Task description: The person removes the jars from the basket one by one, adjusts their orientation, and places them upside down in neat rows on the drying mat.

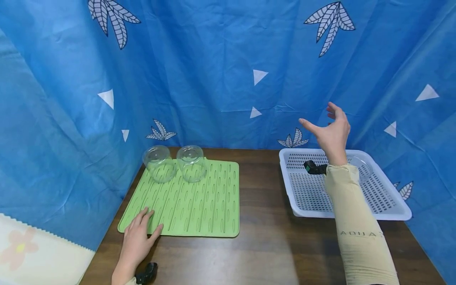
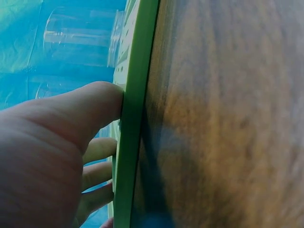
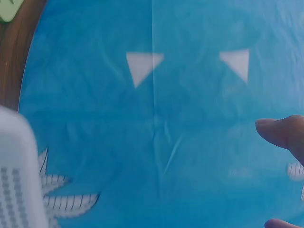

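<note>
1. Head view: the left hand (image 1: pixel 137 239) is resting nearest, thumb and fingers apart, gripping nothing and touching the near left corner of the green mat (image 1: pixel 213 202). A sideways push could, I judge, end up sliding the mat along the bench (image 1: pixel 263 221) and rocking what it is carrying.
2. The white basket (image 1: pixel 313 214) is sitting to the right, with one clear cup (image 1: pixel 365 168) lying inside, partly hidden by the sleeve. A low sweep of the arm would risk knocking either.
3. The right hand (image 1: pixel 331 132) is hanging above the basket, fingers curved and well apart from the thumb, holding nothing.
4. The left cup (image 1: pixel 160 162) and right cup (image 1: pixel 191 164) are standing close together on the mat's far left part; one clumsy nudge would risk tipping one into the other.
5. The left wrist view is showing the thumb meeting the mat's edge and the mat's thickness, which the head view is not making clear.
6. The right wrist view is catching only fingertips, basket and mat corners and the blue curtain (image 1: pixel 221 71) behind; the cups are showing only in the other two views.
</note>
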`<state>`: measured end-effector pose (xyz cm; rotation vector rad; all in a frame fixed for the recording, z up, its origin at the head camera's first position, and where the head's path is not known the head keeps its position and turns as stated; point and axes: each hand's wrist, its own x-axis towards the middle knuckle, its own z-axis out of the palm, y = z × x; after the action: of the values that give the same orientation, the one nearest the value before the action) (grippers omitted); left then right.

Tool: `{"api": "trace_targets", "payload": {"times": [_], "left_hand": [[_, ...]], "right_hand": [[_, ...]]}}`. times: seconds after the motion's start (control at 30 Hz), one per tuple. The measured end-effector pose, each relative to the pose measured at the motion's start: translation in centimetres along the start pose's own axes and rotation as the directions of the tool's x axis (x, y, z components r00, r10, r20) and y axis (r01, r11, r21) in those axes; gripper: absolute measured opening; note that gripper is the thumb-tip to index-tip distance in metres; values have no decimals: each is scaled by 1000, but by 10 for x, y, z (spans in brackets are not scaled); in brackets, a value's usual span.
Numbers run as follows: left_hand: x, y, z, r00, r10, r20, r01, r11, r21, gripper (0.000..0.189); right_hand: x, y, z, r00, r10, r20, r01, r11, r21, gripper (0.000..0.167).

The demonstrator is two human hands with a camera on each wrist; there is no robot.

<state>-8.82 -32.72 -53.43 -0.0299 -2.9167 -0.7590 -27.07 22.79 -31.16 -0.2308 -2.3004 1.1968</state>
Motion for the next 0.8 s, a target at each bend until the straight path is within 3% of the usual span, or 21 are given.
{"api": "trace_targets", "payload": {"times": [0.1, 0.27, 0.53, 0.8], "left_hand": [[0, 0, -1, 1000, 0, 6, 1, 1000, -4, 65], [0, 0, -2, 1000, 8, 9, -8, 1000, -4, 64], [-2, 0, -3, 1000, 2, 21, -1, 1000, -13, 64], [-2, 1, -4, 999, 1, 38, 0, 1000, -21, 65]], "right_hand": [[0, 19, -14, 993, 109, -33, -109, 994, 28, 103], [-5, 50, -33, 965, 247, -87, -241, 967, 81, 103], [-16, 94, -48, 903, 413, -123, -407, 911, 71, 103], [-25, 124, -57, 854, 506, -121, -504, 862, 50, 107]]}}
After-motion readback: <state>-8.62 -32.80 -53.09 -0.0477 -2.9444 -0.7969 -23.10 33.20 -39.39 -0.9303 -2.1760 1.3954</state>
